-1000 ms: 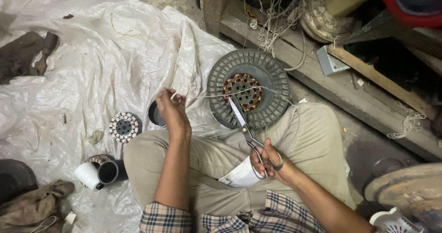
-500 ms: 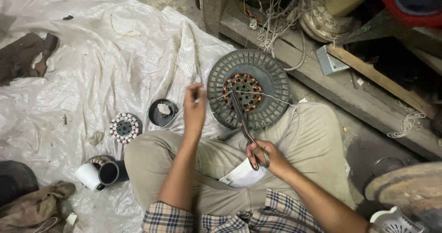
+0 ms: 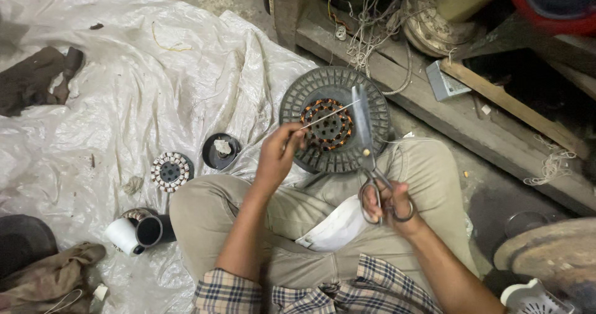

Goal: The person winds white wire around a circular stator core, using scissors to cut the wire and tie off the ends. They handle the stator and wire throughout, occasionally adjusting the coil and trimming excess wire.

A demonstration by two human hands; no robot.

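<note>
I sit cross-legged with a round grey motor housing (image 3: 372,152) resting against my knees; copper windings (image 3: 328,125) show at its centre. My left hand (image 3: 277,155) pinches the end of a thin white string (image 3: 332,116) stretched tight toward the right. My right hand (image 3: 388,203) grips the loops of a pair of scissors (image 3: 364,137), whose blades point up across the housing and meet the string at its far end. A white paper piece (image 3: 338,227) lies in my lap.
A crumpled white plastic sheet (image 3: 124,103) covers the floor. On it lie a small wound stator (image 3: 169,171), a black cap (image 3: 220,151), a white and black roll (image 3: 136,232) and dark cloth (image 3: 37,78). A wooden ledge (image 3: 472,121) with wires and clutter runs at right.
My left hand moved right and up, from beside the black cap to the housing, pulling the string taut. The scissors swung from leaning left to upright, blades now against the string.
</note>
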